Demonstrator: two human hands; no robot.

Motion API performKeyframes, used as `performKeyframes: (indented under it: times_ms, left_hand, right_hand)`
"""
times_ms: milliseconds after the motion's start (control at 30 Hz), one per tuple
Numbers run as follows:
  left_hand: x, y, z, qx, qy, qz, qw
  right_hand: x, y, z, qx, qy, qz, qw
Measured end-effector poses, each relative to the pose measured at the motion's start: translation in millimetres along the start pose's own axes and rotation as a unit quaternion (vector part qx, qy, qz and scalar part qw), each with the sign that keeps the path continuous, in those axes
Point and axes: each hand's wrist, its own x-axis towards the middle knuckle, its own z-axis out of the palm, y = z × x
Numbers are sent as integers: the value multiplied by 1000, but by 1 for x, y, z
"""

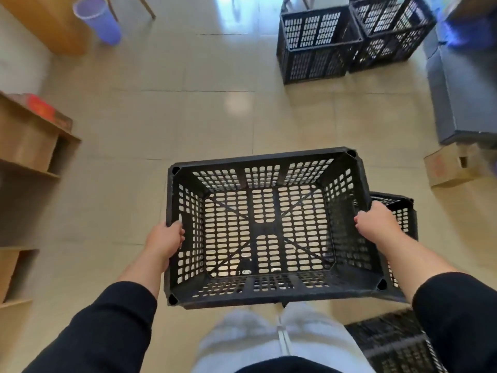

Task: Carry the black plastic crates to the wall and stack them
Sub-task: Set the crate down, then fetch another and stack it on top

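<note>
I carry an empty black plastic crate (pixel 266 227) in front of my body, above the tiled floor, its open top facing me. My left hand (pixel 166 239) grips the rim of its left side. My right hand (pixel 375 220) grips the rim of its right side. Another black crate (pixel 400 211) sits on the floor just behind my right hand, partly hidden. A further black crate (pixel 390 343) lies at the bottom right. Two stacks of black crates (pixel 317 44) (pixel 390 30) stand side by side at the far right.
Wooden shelving (pixel 29 146) lines the left side, with a red box on top. A purple bin (pixel 98 18) stands by a wooden desk at the far left. A grey block (pixel 462 98) and a cardboard box (pixel 454 165) sit at the right. Beige tiled floor (pixel 188 103) lies ahead.
</note>
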Motion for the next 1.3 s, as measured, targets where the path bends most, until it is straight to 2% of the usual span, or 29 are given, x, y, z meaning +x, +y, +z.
performKeyframes:
  times_ms: [67, 267, 600, 867, 967, 1300]
  left_hand:
    - [-19, -23, -15, -32, 28, -19, 999]
    - [-84, -106, -52, -118, 120, -63, 984]
    - [-192, -292, -136, -269, 241, -156, 919]
    - [-268, -461, -217, -360, 293, -203, 862]
    - [-294, -517, -246, -389, 315, -213, 839]
    - [-331, -655, -327, -466, 368, -257, 763]
  right_hand:
    - [0, -17, 1, -30, -33, -37, 998]
    - [-58, -79, 16, -121, -43, -177, 976]
    - [-207, -149, 133, -244, -123, -338, 901]
    - [-385, -152, 261, -318, -152, -453, 819]
    - [-451, -142, 303, -322, -157, -481, 800]
    - [-620, -134, 428, -370, -183, -563, 716]
